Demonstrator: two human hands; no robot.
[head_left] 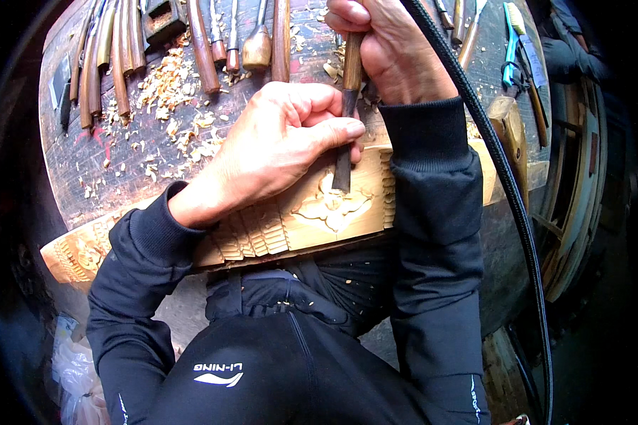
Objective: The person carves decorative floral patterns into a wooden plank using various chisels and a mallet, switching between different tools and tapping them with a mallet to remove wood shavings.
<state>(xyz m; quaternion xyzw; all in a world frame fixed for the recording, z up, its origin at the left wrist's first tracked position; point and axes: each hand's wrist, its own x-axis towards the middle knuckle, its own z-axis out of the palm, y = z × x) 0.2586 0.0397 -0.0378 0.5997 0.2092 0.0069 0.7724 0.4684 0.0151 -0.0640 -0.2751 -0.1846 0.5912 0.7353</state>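
Note:
A chisel [342,170] with a wooden handle and dark flat blade stands nearly upright in both my hands. My left hand [276,134] is closed around its lower shaft, thumb pressed along the front. Higher up, my right hand [404,60] wraps the handle, whose top end is out of sight. The blade tip meets the upper edge of a carved flower [333,209] in a long, pale wooden board [301,230]. Rows of ridged carving flank the flower, and another floral carving shows near the board's left end. My forearms hide parts of the board.
Several wood-handled carving tools [124,57] line the far side of the worn table [131,180], among curled shavings [166,85]. At the right lie a blue-handled brush [510,35] and a thick wooden piece [509,134]. A black braided cable [500,149] crosses over the right side. A plastic bag [78,375] sits lower left.

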